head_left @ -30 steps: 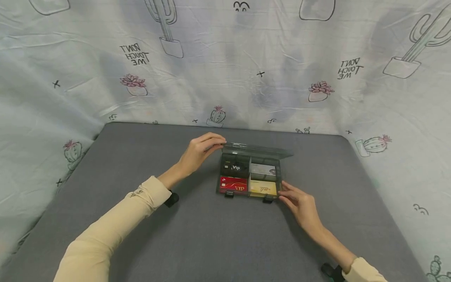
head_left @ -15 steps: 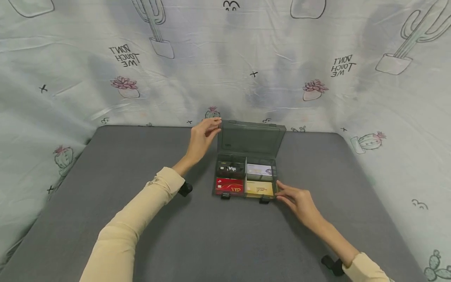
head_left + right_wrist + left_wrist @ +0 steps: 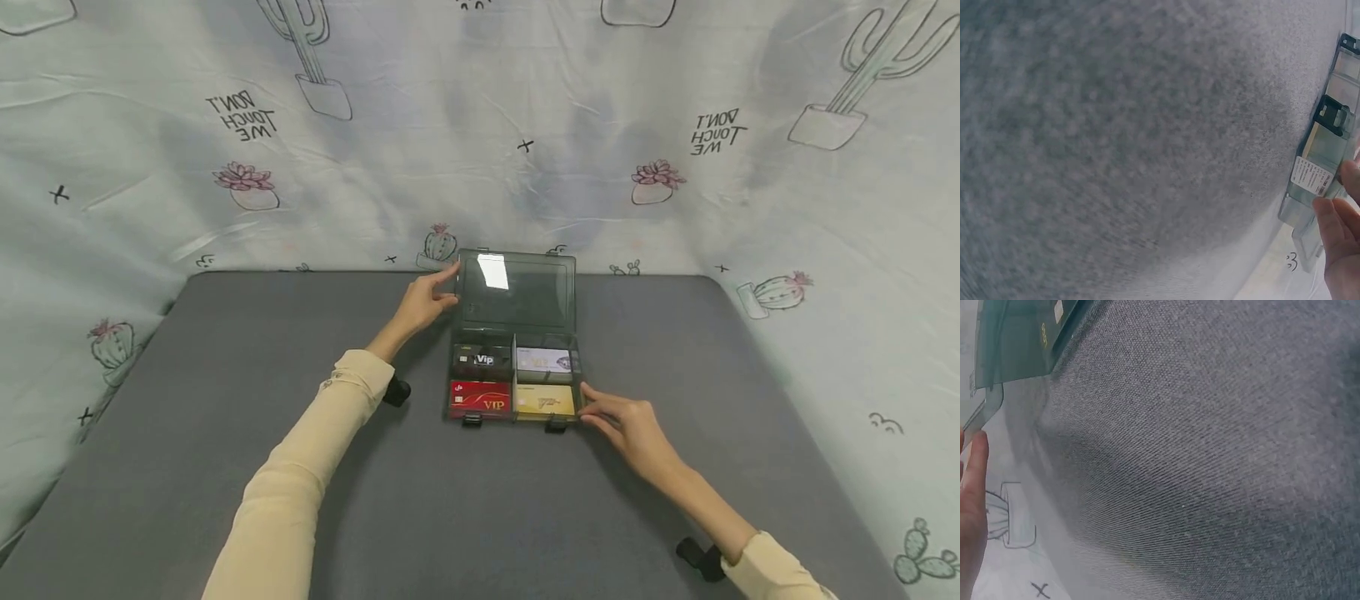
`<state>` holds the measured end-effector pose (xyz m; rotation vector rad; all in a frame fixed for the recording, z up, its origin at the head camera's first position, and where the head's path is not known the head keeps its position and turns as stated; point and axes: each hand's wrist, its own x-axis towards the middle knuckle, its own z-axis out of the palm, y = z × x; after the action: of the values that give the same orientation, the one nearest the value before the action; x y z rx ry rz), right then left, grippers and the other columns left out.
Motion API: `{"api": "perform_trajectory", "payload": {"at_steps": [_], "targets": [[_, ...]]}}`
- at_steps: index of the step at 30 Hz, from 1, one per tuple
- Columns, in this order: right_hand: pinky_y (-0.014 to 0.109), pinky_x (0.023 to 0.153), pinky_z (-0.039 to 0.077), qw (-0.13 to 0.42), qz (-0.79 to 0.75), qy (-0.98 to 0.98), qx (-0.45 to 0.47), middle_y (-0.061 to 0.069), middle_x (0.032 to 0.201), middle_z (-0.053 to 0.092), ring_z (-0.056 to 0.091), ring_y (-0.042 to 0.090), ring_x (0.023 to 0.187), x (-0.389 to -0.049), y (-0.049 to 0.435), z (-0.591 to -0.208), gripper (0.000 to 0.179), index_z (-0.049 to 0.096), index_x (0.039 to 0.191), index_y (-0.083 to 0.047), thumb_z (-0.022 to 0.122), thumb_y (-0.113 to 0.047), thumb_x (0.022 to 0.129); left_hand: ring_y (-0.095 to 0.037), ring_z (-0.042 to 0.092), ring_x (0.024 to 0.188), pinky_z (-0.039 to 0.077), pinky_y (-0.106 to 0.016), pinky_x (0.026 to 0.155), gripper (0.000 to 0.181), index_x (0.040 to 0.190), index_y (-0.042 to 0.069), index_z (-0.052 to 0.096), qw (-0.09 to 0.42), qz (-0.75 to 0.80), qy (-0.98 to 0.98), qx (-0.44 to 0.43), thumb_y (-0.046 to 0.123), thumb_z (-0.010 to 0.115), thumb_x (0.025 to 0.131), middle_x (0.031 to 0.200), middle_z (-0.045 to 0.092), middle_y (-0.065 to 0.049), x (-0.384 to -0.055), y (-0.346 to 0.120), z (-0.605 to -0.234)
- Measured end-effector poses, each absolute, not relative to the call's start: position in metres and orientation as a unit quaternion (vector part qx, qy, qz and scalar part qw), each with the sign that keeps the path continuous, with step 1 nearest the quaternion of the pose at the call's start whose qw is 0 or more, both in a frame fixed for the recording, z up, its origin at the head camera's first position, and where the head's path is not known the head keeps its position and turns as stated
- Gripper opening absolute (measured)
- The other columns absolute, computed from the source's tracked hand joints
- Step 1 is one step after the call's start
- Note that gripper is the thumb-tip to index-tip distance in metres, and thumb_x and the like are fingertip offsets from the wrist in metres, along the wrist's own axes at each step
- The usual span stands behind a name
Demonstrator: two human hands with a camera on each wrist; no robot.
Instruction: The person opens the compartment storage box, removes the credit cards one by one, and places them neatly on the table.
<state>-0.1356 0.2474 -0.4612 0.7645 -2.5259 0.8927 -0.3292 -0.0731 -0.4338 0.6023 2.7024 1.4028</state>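
A smoky clear plastic box (image 3: 513, 417) stands on the grey table with its lid (image 3: 517, 292) raised at the back. Four-way dividers separate a black VIP card (image 3: 480, 360), a white card (image 3: 544, 360), a red VIP card (image 3: 480, 398) and a gold card (image 3: 546, 400). My left hand (image 3: 420, 307) has its index fingertip at the lid's left edge, thumb spread below. At the box's right side, my right hand (image 3: 633, 433) holds the wall with fingertips and thumb. In the right wrist view, fingers (image 3: 1329, 215) lie beside a white label (image 3: 1312, 176) on the box.
Two dark latches, a left latch (image 3: 472, 420) and a right latch (image 3: 556, 427), stick out at the box's front. The grey tabletop (image 3: 450, 508) surrounds the box. A cactus-printed curtain (image 3: 450, 142) hangs behind and beside the table.
The lid has swung up and back, from low over the box to raised behind it. My left hand went up with it and its fingers have spread. My right hand stays at the box's side.
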Motion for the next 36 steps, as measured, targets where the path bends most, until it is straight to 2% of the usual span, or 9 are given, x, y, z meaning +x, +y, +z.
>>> {"api": "perform_trajectory", "payload": {"at_steps": [1, 4, 6, 8, 12, 16, 24, 30, 36], "targets": [[0.038, 0.074, 0.054, 0.178, 0.314, -0.893, 0.269, 0.021, 0.115, 0.065, 0.067, 0.032, 0.096, -0.135, 0.248, -0.462, 0.016, 0.074, 0.085, -0.003, 0.077, 0.006, 0.072, -0.029, 0.064, 0.105, 0.05, -0.039, 0.083, 0.064, 0.148, 0.011, 0.036, 0.024, 0.45, 0.872, 0.193, 0.0, 0.063, 0.091, 0.143, 0.045, -0.017, -0.33, -0.073, -0.435], [0.037, 0.073, 0.055, 0.18, 0.31, -0.893, 0.271, 0.022, 0.114, 0.065, 0.067, 0.032, 0.095, -0.135, 0.249, -0.463, 0.018, 0.074, 0.084, -0.004, 0.078, 0.007, 0.071, -0.02, 0.066, 0.068, 0.044, -0.028, 0.057, 0.061, 0.148, 0.011, 0.036, 0.045, 0.448, 0.873, 0.188, 0.003, 0.061, 0.093, 0.111, 0.063, -0.026, -0.332, -0.073, -0.439], [0.037, 0.073, 0.055, 0.181, 0.307, -0.893, 0.273, 0.022, 0.114, 0.065, 0.067, 0.031, 0.094, -0.135, 0.25, -0.465, 0.018, 0.074, 0.084, -0.004, 0.078, 0.008, 0.071, -0.013, 0.049, 0.047, 0.035, -0.024, 0.049, 0.059, 0.148, 0.011, 0.036, 0.064, 0.448, 0.873, 0.181, 0.005, 0.06, 0.094, 0.081, 0.064, -0.025, -0.332, -0.074, -0.442], [0.036, 0.073, 0.054, 0.181, 0.306, -0.894, 0.275, 0.022, 0.113, 0.065, 0.067, 0.032, 0.094, -0.134, 0.249, -0.464, 0.018, 0.074, 0.084, -0.003, 0.078, 0.008, 0.07, -0.011, 0.03, 0.04, 0.03, -0.024, 0.045, 0.057, 0.148, 0.012, 0.037, 0.082, 0.446, 0.874, 0.173, 0.007, 0.059, 0.095, 0.056, 0.05, -0.018, -0.331, -0.075, -0.442], [0.037, 0.073, 0.054, 0.176, 0.31, -0.894, 0.271, 0.022, 0.113, 0.065, 0.067, 0.032, 0.095, -0.133, 0.249, -0.462, 0.016, 0.073, 0.083, -0.002, 0.077, 0.008, 0.071, -0.018, 0.056, 0.055, 0.034, -0.024, 0.048, 0.054, 0.147, 0.007, 0.036, 0.104, 0.456, 0.867, 0.172, 0.006, 0.056, 0.097, 0.087, 0.069, -0.019, -0.329, -0.076, -0.443], [0.038, 0.073, 0.055, 0.17, 0.315, -0.894, 0.268, 0.022, 0.114, 0.065, 0.067, 0.033, 0.096, -0.131, 0.249, -0.46, 0.016, 0.073, 0.084, -0.002, 0.077, 0.008, 0.072, -0.028, 0.064, 0.084, 0.037, -0.025, 0.053, 0.053, 0.147, 0.004, 0.035, 0.111, 0.461, 0.864, 0.171, 0.005, 0.054, 0.098, 0.125, 0.059, -0.023, -0.326, -0.076, -0.445], [0.038, 0.074, 0.054, 0.165, 0.322, -0.893, 0.266, 0.022, 0.113, 0.065, 0.067, 0.033, 0.096, -0.13, 0.249, -0.461, 0.016, 0.073, 0.083, -0.002, 0.077, 0.009, 0.072, -0.012, 0.043, 0.052, 0.041, -0.029, 0.064, 0.05, 0.145, 0.0, 0.038, 0.103, 0.42, 0.883, 0.184, 0.007, 0.054, 0.098, 0.096, 0.062, -0.026, -0.325, -0.076, -0.447], [0.038, 0.074, 0.055, 0.156, 0.321, -0.897, 0.26, 0.023, 0.114, 0.064, 0.066, 0.033, 0.096, -0.13, 0.249, -0.458, 0.016, 0.073, 0.083, -0.002, 0.076, 0.009, 0.072, -0.026, 0.063, 0.091, 0.046, -0.038, 0.081, 0.045, 0.141, -0.004, 0.041, 0.114, 0.398, 0.892, 0.18, 0.007, 0.052, 0.099, 0.116, 0.063, -0.023, -0.325, -0.074, -0.447], [0.038, 0.074, 0.055, 0.151, 0.323, -0.899, 0.256, 0.022, 0.114, 0.064, 0.066, 0.033, 0.097, -0.131, 0.249, -0.456, 0.015, 0.073, 0.083, -0.003, 0.076, 0.008, 0.073, -0.034, 0.057, 0.114, 0.046, -0.044, 0.094, 0.044, 0.141, -0.005, 0.041, 0.121, 0.402, 0.89, 0.177, 0.007, 0.049, 0.1, 0.129, 0.056, -0.024, -0.325, -0.073, -0.446]]}}
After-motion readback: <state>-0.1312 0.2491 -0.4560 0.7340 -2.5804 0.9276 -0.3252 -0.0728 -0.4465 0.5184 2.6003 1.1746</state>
